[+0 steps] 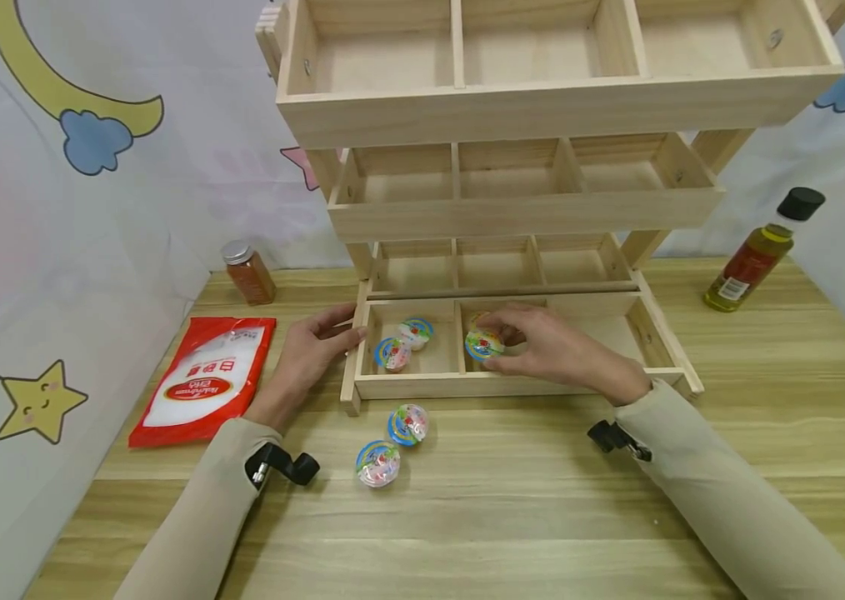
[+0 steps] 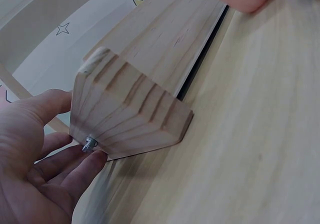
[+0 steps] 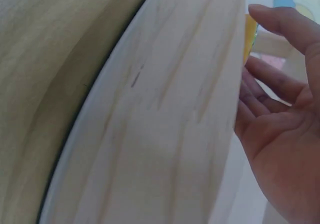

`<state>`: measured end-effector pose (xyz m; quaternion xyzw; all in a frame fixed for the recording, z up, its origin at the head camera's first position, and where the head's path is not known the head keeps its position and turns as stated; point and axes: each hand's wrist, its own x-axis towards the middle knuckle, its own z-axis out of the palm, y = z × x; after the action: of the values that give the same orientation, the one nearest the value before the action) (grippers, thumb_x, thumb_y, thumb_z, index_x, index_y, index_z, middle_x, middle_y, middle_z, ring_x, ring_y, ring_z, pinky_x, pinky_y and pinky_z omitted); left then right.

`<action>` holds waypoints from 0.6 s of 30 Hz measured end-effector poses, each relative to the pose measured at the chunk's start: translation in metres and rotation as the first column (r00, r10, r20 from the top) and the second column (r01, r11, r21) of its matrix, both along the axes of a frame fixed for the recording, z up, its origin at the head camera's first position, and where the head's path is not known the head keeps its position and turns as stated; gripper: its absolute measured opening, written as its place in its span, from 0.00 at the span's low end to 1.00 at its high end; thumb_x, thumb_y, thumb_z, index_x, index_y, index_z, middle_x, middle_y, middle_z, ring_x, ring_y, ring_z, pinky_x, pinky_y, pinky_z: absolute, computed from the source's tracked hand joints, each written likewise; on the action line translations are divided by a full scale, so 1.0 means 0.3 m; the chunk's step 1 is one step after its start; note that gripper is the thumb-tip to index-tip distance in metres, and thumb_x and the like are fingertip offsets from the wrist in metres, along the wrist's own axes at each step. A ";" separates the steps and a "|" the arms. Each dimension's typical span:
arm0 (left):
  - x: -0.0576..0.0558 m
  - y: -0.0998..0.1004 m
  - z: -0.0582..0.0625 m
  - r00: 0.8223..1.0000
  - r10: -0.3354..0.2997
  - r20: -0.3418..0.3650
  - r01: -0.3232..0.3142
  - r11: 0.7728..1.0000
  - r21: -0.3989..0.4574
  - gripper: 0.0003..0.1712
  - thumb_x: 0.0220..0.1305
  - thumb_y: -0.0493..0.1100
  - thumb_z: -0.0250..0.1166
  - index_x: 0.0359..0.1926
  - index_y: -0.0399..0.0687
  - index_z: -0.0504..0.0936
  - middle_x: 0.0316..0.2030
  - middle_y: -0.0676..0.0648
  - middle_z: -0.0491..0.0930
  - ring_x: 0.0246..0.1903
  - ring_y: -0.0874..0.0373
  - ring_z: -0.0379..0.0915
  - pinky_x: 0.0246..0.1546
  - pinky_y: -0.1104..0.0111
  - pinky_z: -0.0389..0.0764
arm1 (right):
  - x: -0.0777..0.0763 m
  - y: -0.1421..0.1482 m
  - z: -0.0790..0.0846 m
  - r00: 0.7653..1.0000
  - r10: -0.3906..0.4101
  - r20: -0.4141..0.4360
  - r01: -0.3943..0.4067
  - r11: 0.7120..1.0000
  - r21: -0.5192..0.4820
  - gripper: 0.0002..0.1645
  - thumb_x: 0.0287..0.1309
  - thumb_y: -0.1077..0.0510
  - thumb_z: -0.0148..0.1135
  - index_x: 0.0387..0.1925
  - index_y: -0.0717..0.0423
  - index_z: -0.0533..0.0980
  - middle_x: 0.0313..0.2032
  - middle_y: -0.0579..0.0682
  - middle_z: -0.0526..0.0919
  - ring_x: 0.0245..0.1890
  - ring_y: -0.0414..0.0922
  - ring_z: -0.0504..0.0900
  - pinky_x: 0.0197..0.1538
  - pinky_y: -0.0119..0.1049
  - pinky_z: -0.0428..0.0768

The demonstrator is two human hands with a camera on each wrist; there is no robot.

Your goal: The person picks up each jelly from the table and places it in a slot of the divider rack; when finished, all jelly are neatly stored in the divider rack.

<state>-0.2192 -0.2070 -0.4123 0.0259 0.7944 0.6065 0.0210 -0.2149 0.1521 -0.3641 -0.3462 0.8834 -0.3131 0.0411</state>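
My right hand (image 1: 542,346) reaches into the middle compartment of the lowest wooden tray and pinches a jelly cup (image 1: 482,344) with a printed lid. Behind that cup, another one (image 1: 479,320) is partly covered by the fingers. In the right wrist view a yellow cup edge (image 3: 249,36) shows between thumb and fingers. My left hand (image 1: 310,354) rests its fingertips against the left side of the wooden rack (image 1: 407,386), near a metal bolt (image 2: 89,144). Two jelly cups (image 1: 415,332) lie in the left compartment, and two more (image 1: 378,463) lie on the table in front.
Upper tiers of the rack (image 1: 557,112) overhang the lowest tray. Left of it are a red-and-white bag (image 1: 201,383) and a spice jar (image 1: 248,273). An oil bottle (image 1: 752,258) stands at the right. Fabric walls (image 1: 190,208) enclose the table (image 1: 512,500).
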 end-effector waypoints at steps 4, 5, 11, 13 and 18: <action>-0.003 -0.002 -0.003 1.000 0.000 -0.001 0.000 1.000 -0.004 0.34 0.71 0.44 0.72 0.74 0.38 0.75 0.69 0.37 0.76 0.67 0.44 0.75 0.63 0.64 0.78 | -0.008 0.004 -0.013 0.999 -0.001 0.033 0.002 1.000 -0.022 0.29 0.64 0.57 0.76 0.62 0.65 0.80 0.54 0.57 0.86 0.47 0.50 0.86 0.53 0.48 0.85; -0.003 -0.002 -0.004 1.000 0.001 -0.001 -0.001 1.000 -0.004 0.34 0.71 0.44 0.72 0.74 0.38 0.75 0.69 0.37 0.76 0.67 0.44 0.75 0.64 0.63 0.78 | -0.010 0.005 -0.016 0.999 -0.001 0.040 0.002 1.000 -0.025 0.29 0.64 0.57 0.76 0.62 0.65 0.80 0.54 0.57 0.86 0.47 0.50 0.86 0.53 0.48 0.85; -0.004 -0.003 -0.004 1.000 0.000 0.001 0.001 1.000 -0.010 0.34 0.71 0.44 0.72 0.74 0.39 0.75 0.69 0.37 0.76 0.67 0.44 0.75 0.65 0.59 0.77 | -0.023 0.015 -0.035 0.998 0.009 0.058 -0.006 0.999 -0.040 0.27 0.64 0.58 0.76 0.60 0.65 0.81 0.54 0.58 0.85 0.47 0.50 0.87 0.52 0.46 0.86; -0.004 -0.002 -0.003 1.000 0.000 0.004 0.000 1.000 -0.015 0.34 0.71 0.44 0.72 0.74 0.39 0.75 0.69 0.37 0.76 0.67 0.45 0.75 0.65 0.58 0.77 | -0.027 0.018 -0.040 0.999 0.016 0.051 -0.014 0.999 -0.045 0.26 0.64 0.58 0.77 0.60 0.65 0.82 0.54 0.58 0.86 0.46 0.50 0.87 0.51 0.46 0.87; -0.003 -0.001 -0.002 1.000 -0.001 0.005 0.001 1.000 -0.016 0.34 0.71 0.45 0.72 0.74 0.39 0.75 0.69 0.37 0.76 0.67 0.45 0.75 0.66 0.58 0.77 | -0.034 0.022 -0.051 0.998 0.026 0.061 -0.023 0.998 -0.059 0.26 0.63 0.59 0.77 0.60 0.64 0.82 0.53 0.57 0.86 0.46 0.49 0.87 0.50 0.45 0.87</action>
<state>-0.2200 -0.2072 -0.4130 0.0248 0.7993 0.6000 0.0236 -0.2252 0.1587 -0.3795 -0.3483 0.8678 -0.3489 0.0621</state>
